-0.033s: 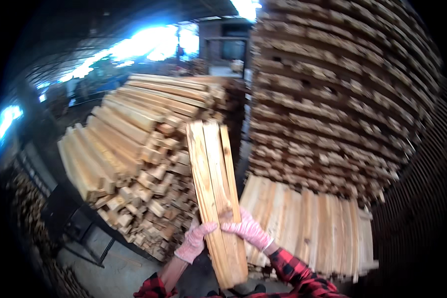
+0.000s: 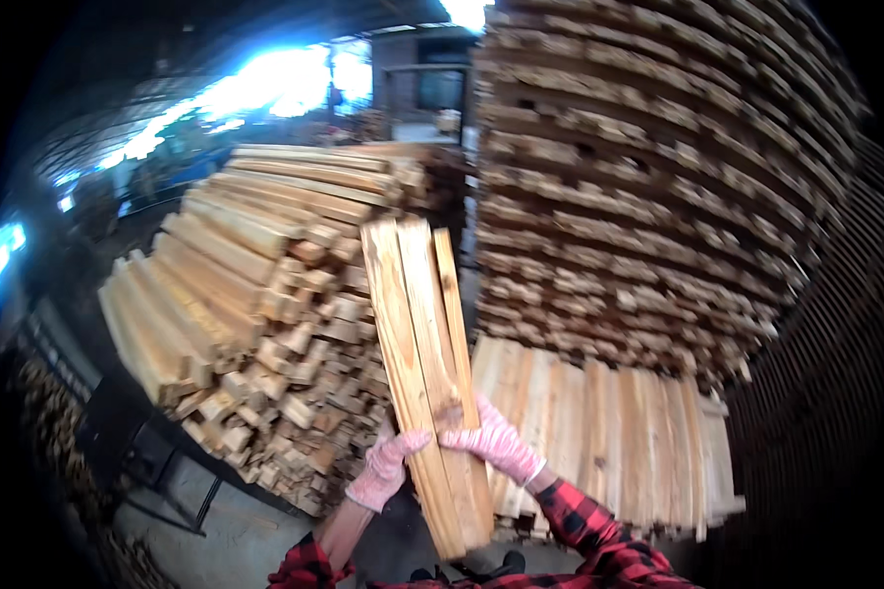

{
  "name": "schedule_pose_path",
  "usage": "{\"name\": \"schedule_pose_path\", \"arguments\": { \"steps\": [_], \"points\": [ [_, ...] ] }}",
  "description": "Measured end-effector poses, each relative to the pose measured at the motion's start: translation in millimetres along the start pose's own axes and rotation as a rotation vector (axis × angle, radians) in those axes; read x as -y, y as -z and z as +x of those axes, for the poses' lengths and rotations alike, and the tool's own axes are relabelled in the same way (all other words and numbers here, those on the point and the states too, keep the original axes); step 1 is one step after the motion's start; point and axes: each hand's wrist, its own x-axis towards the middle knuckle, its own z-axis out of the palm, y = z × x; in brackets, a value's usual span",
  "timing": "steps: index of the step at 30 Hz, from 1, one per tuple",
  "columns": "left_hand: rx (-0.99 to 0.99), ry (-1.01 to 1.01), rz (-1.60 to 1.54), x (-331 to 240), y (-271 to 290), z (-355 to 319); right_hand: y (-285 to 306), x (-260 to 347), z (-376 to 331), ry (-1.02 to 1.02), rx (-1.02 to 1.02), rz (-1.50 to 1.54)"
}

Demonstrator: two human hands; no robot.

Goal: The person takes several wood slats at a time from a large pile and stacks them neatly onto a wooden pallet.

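Both my hands wear pink-and-white knit gloves and grip a small bundle of wooden boards in front of me. The boards lie side by side, long and pale, with a dark knot near my right thumb; the rightmost one is narrower. My left hand is closed round the bundle's left edge, thumb on top. On the opposite edge, my right hand is closed with its thumb laid over the face. The fingers beneath the wood are hidden. Just right of the bundle lies a layer of flat boards.
A large heap of stacked timber rises at the left, its cut ends facing me. A tall layered wood stack stands at the right behind the flat boards. A dark metal frame sits at lower left on the concrete floor.
The surroundings have shifted slightly left and up in the picture. My hands keep the same hold on the boards, whose far ends appear a little higher.
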Motion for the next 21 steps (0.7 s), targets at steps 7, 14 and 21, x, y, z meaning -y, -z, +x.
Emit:
{"name": "schedule_pose_path", "arguments": {
  "steps": [7, 14, 21],
  "points": [
    [0.393, 0.026, 0.185, 40, -117, 110, 103, 87, -60, 0.185, -0.342, -0.200],
    [0.453, 0.131, 0.362, 140, -145, 150, 200, 23, -114, 0.128, -0.492, -0.612],
    [0.315, 0.369, 0.400, 180, -248, 185, 269, 31, -172, 0.092, -0.603, -0.408]
  ]
}}
